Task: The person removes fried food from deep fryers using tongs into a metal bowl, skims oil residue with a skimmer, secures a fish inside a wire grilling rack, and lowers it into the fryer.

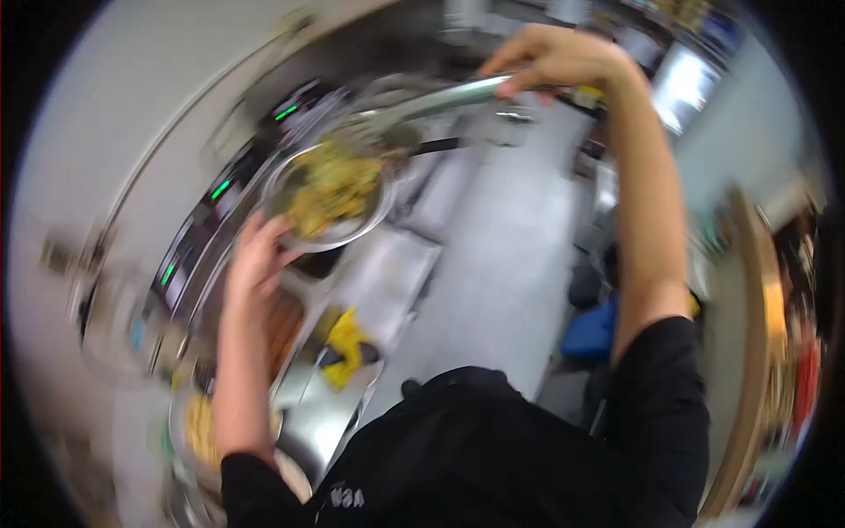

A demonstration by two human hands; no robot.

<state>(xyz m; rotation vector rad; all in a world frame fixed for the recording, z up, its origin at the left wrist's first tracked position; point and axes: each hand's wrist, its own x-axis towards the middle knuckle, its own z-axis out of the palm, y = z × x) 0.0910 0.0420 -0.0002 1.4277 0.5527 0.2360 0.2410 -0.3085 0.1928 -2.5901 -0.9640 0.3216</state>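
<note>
Food (333,195) already lay in the bowl (385,211) beyond your left hand (255,258), whose fingers grasped its rim; your right hand (568,62) clutched tongs (458,95), blurred tips near the food, work seemingly midway.

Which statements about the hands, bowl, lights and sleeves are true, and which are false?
1. The left hand holds the bowl at its edge. True.
2. The right hand holds a long utensil. True.
3. The bowl is empty. False: yellowish food is in it.
4. Green lights glow beyond the bowl. True.
5. The person's sleeves are white. False: the sleeves are black.
6. Both hands grip the bowl. False: only the left does.
</note>
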